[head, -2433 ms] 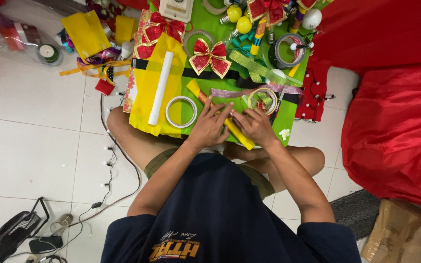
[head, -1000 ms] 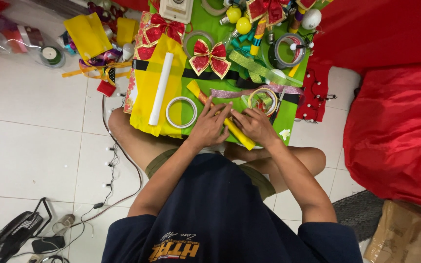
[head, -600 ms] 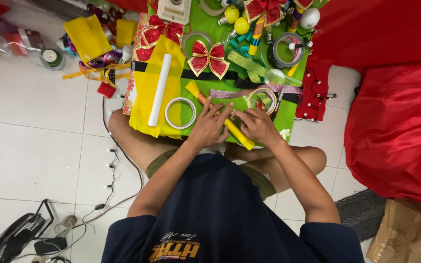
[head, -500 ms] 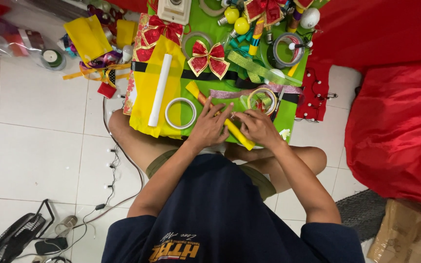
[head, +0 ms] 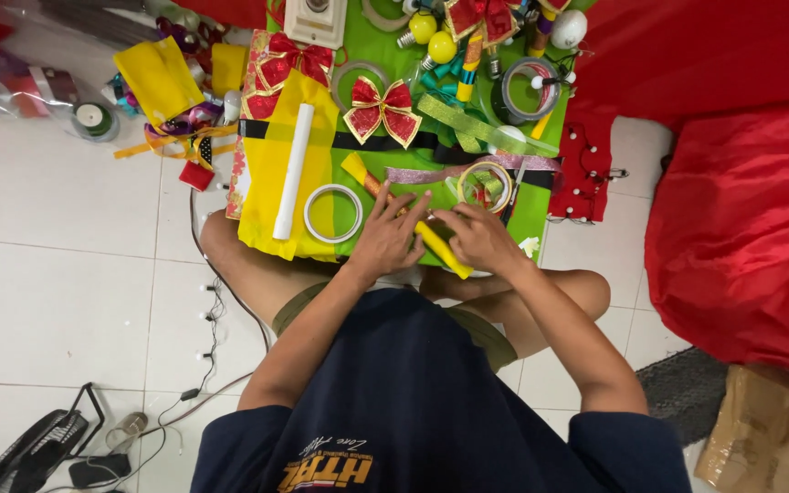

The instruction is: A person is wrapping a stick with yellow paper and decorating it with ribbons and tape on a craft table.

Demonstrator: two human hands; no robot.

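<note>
I sit cross-legged on a white tile floor with a green board [head: 541,205] on my lap. My left hand [head: 385,239] lies fingers spread on the board, pressing a long yellow strip [head: 440,248] that runs diagonally under both hands. My right hand [head: 478,237] pinches something small at the strip, just below a roll of ribbon [head: 484,185]; what it pinches is hidden. A white tape ring [head: 332,213] and a white tube [head: 292,171] lie on yellow paper [head: 271,173] left of my left hand. A red and gold bow [head: 382,109] sits above.
More bows, yellow bulbs [head: 433,36], a grey tape roll [head: 524,91] and ribbons crowd the board's far end. Red fabric [head: 741,228] piles up on the right. Yellow scraps [head: 157,78] and a tape roll [head: 93,119] lie at the left; a cable [head: 212,301] and fan [head: 29,447] sit below.
Both hands stay on the yellow strip with only slight finger shifts. The view has drifted a little; nothing else has moved.
</note>
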